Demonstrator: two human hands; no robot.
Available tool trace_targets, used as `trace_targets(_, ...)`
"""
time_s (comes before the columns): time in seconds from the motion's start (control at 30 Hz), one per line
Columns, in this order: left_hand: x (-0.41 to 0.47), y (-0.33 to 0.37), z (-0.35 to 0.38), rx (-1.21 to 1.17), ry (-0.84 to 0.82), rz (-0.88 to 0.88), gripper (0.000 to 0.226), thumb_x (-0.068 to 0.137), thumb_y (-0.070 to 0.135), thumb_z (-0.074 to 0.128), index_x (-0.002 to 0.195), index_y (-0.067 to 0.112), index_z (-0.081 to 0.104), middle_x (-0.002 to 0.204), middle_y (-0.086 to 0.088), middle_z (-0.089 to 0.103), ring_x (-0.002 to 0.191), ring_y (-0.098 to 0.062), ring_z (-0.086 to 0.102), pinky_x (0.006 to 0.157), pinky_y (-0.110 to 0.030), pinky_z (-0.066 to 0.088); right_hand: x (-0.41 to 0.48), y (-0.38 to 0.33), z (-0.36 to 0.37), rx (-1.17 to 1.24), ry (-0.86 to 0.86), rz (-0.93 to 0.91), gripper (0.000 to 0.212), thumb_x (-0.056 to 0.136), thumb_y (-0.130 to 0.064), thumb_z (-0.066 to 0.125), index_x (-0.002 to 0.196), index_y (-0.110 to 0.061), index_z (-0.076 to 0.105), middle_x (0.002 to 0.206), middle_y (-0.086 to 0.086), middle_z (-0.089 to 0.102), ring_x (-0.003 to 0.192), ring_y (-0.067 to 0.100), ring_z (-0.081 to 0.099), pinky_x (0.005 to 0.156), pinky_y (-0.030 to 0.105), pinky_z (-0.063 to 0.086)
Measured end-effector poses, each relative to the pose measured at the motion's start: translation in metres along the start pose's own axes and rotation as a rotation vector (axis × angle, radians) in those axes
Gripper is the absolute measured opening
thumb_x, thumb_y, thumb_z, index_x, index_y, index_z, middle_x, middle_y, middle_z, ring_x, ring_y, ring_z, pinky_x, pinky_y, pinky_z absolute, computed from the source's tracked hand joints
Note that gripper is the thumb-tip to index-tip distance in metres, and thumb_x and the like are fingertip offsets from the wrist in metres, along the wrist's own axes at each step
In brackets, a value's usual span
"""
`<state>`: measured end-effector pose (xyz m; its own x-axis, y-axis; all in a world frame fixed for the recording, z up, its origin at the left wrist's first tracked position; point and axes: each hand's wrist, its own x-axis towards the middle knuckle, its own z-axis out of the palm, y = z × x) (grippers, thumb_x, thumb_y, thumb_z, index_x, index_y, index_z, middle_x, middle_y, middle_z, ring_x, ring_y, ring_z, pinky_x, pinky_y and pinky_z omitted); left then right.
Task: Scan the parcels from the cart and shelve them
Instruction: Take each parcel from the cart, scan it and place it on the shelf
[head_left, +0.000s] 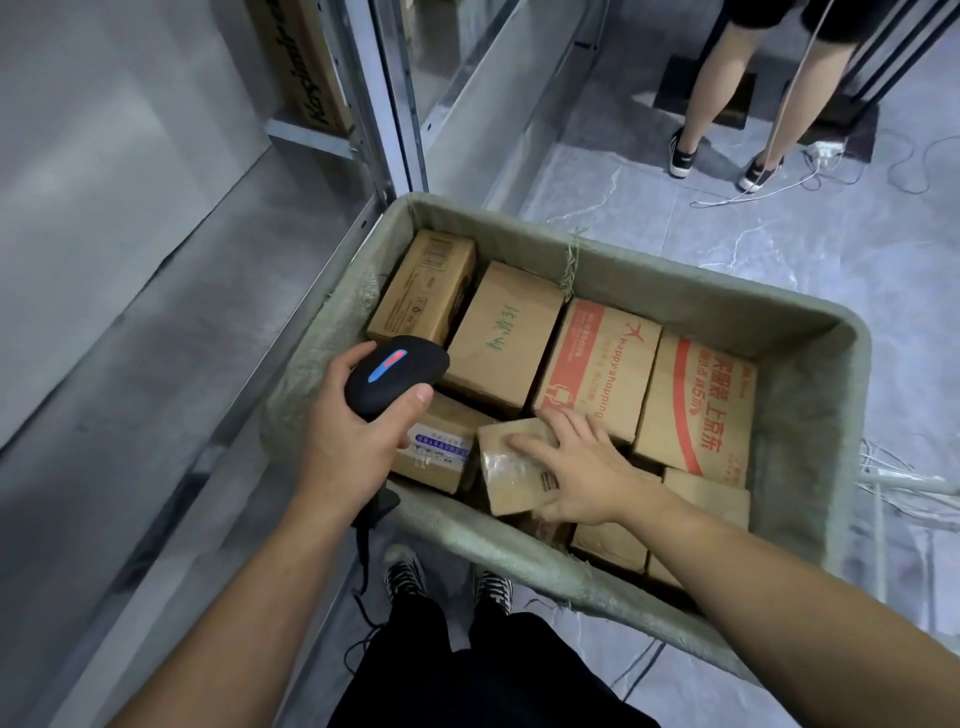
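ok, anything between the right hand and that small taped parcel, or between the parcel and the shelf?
No gap: the right hand lies on the small taped parcel, atop other boxes. Toward the shelf, the left hand holding the scanner hangs over the cart rim, in that path.

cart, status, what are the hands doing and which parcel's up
Left hand grips scanner over cart. Right hand flat on small parcel, not yet out. Other parcels packed close around it.
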<state>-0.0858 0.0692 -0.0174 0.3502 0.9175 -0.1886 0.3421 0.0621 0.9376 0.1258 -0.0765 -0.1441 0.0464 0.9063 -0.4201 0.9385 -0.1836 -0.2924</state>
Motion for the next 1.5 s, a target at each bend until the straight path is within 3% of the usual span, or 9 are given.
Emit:
trace_targets(0.2, 0.001, 0.011, 0.008, -0.024, -0.021, 0.004, 0.061, 0.070, 0.038, 0.075, 0.127, 0.028, 0.055, 0.098, 0.001, 0.071, 0.054, -0.006, 0.065, 0.055, -0.016, 0.051, -0.019, 0.001, -0.013, 0.467, 0.177, 0.283, 0.096, 0.067, -0.079, 0.055, 0.152, -0.048, 0.022, 0.157, -0.002, 0.019, 0.145, 0.024, 0.013, 0.117, 0.053, 0.028)
trace_targets(0.43, -0.001, 0.016, 0.014, -0.039, -0.022, 0.009, 0.057, 0.071, 0.038, 0.075, 0.124, 0.034, 0.054, 0.097, 0.004, 0.071, 0.052, -0.009, 0.065, 0.055, -0.017, 0.052, -0.025, 0.000, -0.020, 0.829, 0.490, 0.440, 0.083, 0.078, -0.066, 0.069, 0.150, -0.038, 0.039, 0.152, -0.005, 0.032, 0.142, 0.016, 0.026, 0.115, 0.041, 0.028)
trace_targets(0.53, -0.001, 0.018, 0.014, -0.038, -0.025, 0.011, 0.056, 0.071, 0.039, 0.075, 0.123, 0.036, 0.054, 0.098, 0.004, 0.071, 0.052, -0.011, 0.065, 0.057, -0.020, 0.051, -0.021, 0.010, -0.022, 1.068, 0.553, 0.496, 0.092, 0.070, -0.072, 0.068, 0.150, -0.035, 0.043, 0.145, -0.007, 0.041, 0.138, 0.014, 0.041, 0.116, 0.041, 0.036)
trace_targets(0.7, -0.002, 0.022, 0.018, -0.017, -0.028, 0.018, 0.059, 0.071, 0.041, 0.075, 0.126, 0.034, 0.054, 0.101, -0.002, 0.072, 0.054, -0.010, 0.067, 0.057, -0.018, 0.050, -0.012, 0.020, -0.025, 1.326, 0.503, 0.591, 0.080, 0.078, -0.067, 0.068, 0.148, -0.037, 0.045, 0.143, -0.003, 0.057, 0.123, 0.015, 0.060, 0.106, 0.045, 0.049)
trace_targets(0.83, -0.002, 0.026, 0.019, 0.001, -0.021, 0.029, 0.064, 0.071, 0.042, 0.075, 0.131, 0.031, 0.055, 0.103, 0.001, 0.072, 0.056, -0.013, 0.068, 0.059, -0.022, 0.052, -0.008, 0.020, -0.032, 1.129, 0.584, 0.623, 0.060, 0.096, -0.053, 0.057, 0.151, -0.035, 0.041, 0.143, -0.002, 0.057, 0.122, 0.015, 0.060, 0.105, 0.044, 0.049)
trace_targets(0.9, -0.002, 0.028, 0.019, 0.006, -0.019, 0.032, 0.065, 0.071, 0.043, 0.075, 0.132, 0.030, 0.055, 0.102, 0.003, 0.073, 0.057, -0.014, 0.069, 0.063, -0.026, 0.052, -0.010, 0.017, -0.040, 0.955, 0.657, 0.588, 0.058, 0.099, -0.044, 0.056, 0.153, -0.033, 0.038, 0.148, 0.001, 0.048, 0.132, 0.018, 0.049, 0.112, 0.036, 0.038)
trace_targets(1.0, -0.003, 0.030, 0.020, 0.006, -0.017, 0.033, 0.066, 0.071, 0.042, 0.075, 0.132, 0.029, 0.055, 0.099, 0.006, 0.073, 0.057, -0.015, 0.069, 0.065, -0.028, 0.052, -0.014, 0.013, -0.049, 0.796, 0.626, 0.500, 0.067, 0.096, -0.042, 0.063, 0.156, -0.031, 0.033, 0.158, 0.002, 0.031, 0.145, 0.019, 0.031, 0.109, 0.025, 0.025)
trace_targets(1.2, -0.005, 0.029, 0.021, -0.002, -0.011, 0.030, 0.059, 0.071, 0.042, 0.076, 0.125, 0.034, 0.056, 0.092, 0.009, 0.073, 0.058, -0.017, 0.069, 0.065, -0.031, 0.053, -0.012, -0.001, -0.054, 0.547, 0.382, 0.586, 0.100, 0.081, -0.067, 0.068, 0.159, -0.034, 0.015, 0.167, -0.005, 0.005, 0.151, 0.025, 0.015, 0.118, 0.048, 0.030)
trace_targets(1.5, -0.006, 0.029, 0.020, 0.001, -0.006, 0.045, 0.051, 0.083, 0.028, 0.082, 0.127, 0.032, 0.056, 0.094, 0.006, 0.072, 0.057, -0.015, 0.068, 0.064, -0.029, 0.052, -0.022, 0.003, -0.068, 0.348, 0.358, 0.749, 0.075, 0.092, -0.046, 0.065, 0.156, -0.039, 0.024, 0.147, 0.001, 0.030, 0.125, 0.029, 0.033, 0.101, 0.042, 0.040)
